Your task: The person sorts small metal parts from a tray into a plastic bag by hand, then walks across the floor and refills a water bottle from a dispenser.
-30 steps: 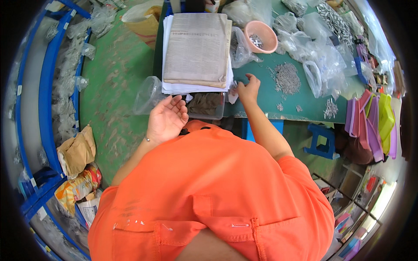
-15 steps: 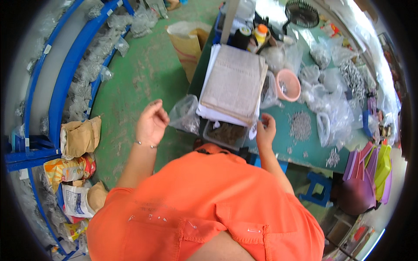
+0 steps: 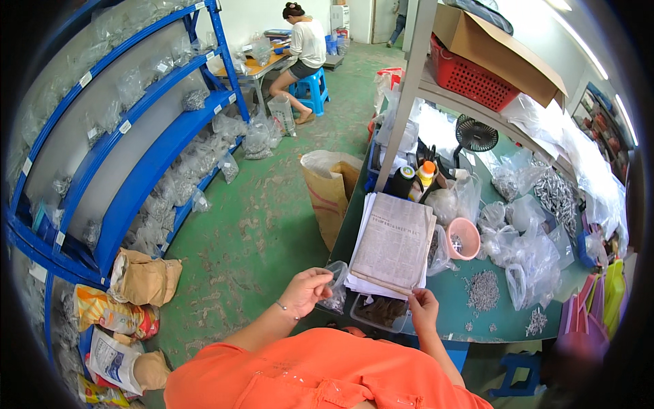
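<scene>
My left hand (image 3: 306, 290) pinches the rim of a clear plastic bag (image 3: 336, 293) that holds small grey metal parts, at the left edge of the green table (image 3: 449, 320). My right hand (image 3: 424, 307) rests at the near corner of a stack of papers and a worn notebook (image 3: 395, 247), fingers curled on the stack's edge. A clear tub of dark parts (image 3: 381, 312) sits below the stack, between my hands.
A pink bowl (image 3: 463, 238), piles of loose screws (image 3: 482, 292) and several clear bags (image 3: 531, 259) cover the table's right. Blue shelving (image 3: 136, 150) with bagged parts runs along the left; sacks (image 3: 139, 279) lie on the green floor. A person sits at a far table (image 3: 300, 48).
The view has swung up and left, showing more floor and shelving. My left hand moved in from the open floor and took the bag's rim; my right hand slid down to the stack's corner.
</scene>
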